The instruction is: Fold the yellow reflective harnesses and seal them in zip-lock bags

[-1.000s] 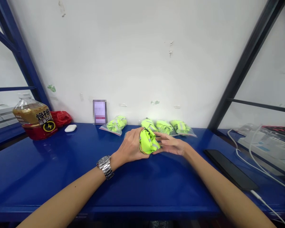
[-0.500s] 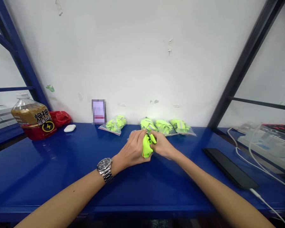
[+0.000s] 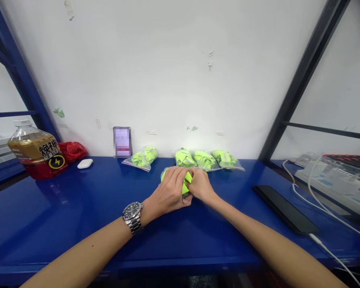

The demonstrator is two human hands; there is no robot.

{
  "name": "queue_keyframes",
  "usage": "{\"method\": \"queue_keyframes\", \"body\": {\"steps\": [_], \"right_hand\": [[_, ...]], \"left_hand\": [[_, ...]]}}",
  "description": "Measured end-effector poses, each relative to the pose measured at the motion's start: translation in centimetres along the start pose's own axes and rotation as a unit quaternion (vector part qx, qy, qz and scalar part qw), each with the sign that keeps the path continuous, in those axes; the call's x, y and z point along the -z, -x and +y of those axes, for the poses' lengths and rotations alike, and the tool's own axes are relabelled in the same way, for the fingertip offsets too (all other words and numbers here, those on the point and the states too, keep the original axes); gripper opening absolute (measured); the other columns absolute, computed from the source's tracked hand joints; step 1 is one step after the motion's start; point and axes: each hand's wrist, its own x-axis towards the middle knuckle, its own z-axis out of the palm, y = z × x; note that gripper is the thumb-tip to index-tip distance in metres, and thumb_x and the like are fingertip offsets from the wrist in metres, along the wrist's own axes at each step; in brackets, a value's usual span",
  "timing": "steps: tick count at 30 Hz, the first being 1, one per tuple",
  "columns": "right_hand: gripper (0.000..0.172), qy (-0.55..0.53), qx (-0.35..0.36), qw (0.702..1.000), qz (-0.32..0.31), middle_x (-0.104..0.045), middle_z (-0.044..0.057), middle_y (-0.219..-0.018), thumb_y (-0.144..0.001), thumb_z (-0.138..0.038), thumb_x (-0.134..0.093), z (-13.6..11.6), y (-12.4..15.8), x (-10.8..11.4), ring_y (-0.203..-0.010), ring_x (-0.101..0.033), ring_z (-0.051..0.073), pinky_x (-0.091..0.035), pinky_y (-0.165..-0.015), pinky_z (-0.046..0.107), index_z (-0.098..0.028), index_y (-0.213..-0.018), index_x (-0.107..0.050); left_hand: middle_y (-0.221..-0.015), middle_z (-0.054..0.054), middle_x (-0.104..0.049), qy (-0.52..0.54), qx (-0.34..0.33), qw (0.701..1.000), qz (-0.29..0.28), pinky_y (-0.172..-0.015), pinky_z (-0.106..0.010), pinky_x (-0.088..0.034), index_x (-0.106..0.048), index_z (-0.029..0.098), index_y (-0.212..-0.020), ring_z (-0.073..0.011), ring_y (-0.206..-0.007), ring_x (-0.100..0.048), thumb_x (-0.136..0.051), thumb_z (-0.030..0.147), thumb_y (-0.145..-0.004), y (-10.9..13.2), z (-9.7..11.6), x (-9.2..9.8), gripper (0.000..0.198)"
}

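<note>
My left hand (image 3: pixel 168 192) is wrapped round a bundled neon-yellow reflective vest (image 3: pixel 185 187), partly in a clear plastic bag, just above the table. My right hand (image 3: pixel 200 185) is closed at the bundle's right side, its fingertips pressed into the yellow cloth and partly hidden. Some of the bundle shows beyond my left knuckles. Behind my hands, near the wall, lie three similar vests in clear zip bags, a left one (image 3: pixel 185 158), a middle one (image 3: pixel 204 161) and a right one (image 3: pixel 225 158). Another bagged vest (image 3: pixel 144 157) rests further left.
On the blue table (image 3: pixel 180 240), a phone (image 3: pixel 122 142) leans against the wall beside a white earbud case (image 3: pixel 85 163). A big drink bottle (image 3: pixel 37 150) and a red plastic bag (image 3: pixel 73 151) stand left. A black phone (image 3: pixel 285 209) on a white cable and power strips (image 3: pixel 339 180) lie right.
My right fingers have moved deeper into the yellow cloth, and less of it shows between my hands. More of the bundle is visible behind my left hand. The view has shifted slightly.
</note>
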Motion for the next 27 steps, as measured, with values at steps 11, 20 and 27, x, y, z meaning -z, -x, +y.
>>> {"method": "queue_keyframes", "body": {"steps": [11,20,27], "right_hand": [[0.040,-0.402,0.010,0.885,-0.234,-0.057,0.003,-0.083,-0.073,-0.051,-0.067,1.8,-1.3,2.4,-0.071,-0.056,0.015,-0.048,-0.064,0.029,-0.017,-0.093,-0.058],[0.038,-0.392,0.032,0.880,-0.265,-0.053,0.000,-0.081,-0.069,-0.042,-0.077,1.0,-0.7,2.2,-0.075,-0.052,0.013,-0.045,-0.065,0.024,-0.017,-0.085,-0.054],[0.023,-0.322,0.092,0.918,-0.211,-0.051,-0.001,-0.079,-0.073,-0.032,-0.068,1.3,-0.9,1.7,-0.067,-0.047,0.011,-0.042,-0.059,0.024,-0.017,-0.081,-0.053]], "left_hand": [[-0.117,-0.021,-0.054,0.036,0.044,0.997,0.047,-0.090,-0.046,-0.052,-0.027,0.008,-0.138,-0.0310,-0.107,-0.056,-0.069,0.034,-0.074,0.2,-1.8,0.7,0.081],[-0.120,-0.021,-0.054,0.069,-0.004,0.997,0.018,-0.093,-0.048,-0.049,-0.016,0.010,-0.145,-0.0312,-0.113,-0.054,-0.068,0.034,-0.077,0.1,-1.3,1.0,0.089],[-0.121,-0.021,-0.054,0.029,-0.036,0.999,0.028,-0.093,-0.051,-0.048,-0.014,0.009,-0.147,-0.0329,-0.113,-0.052,-0.065,0.029,-0.077,0.0,-0.7,0.8,0.088]]}}
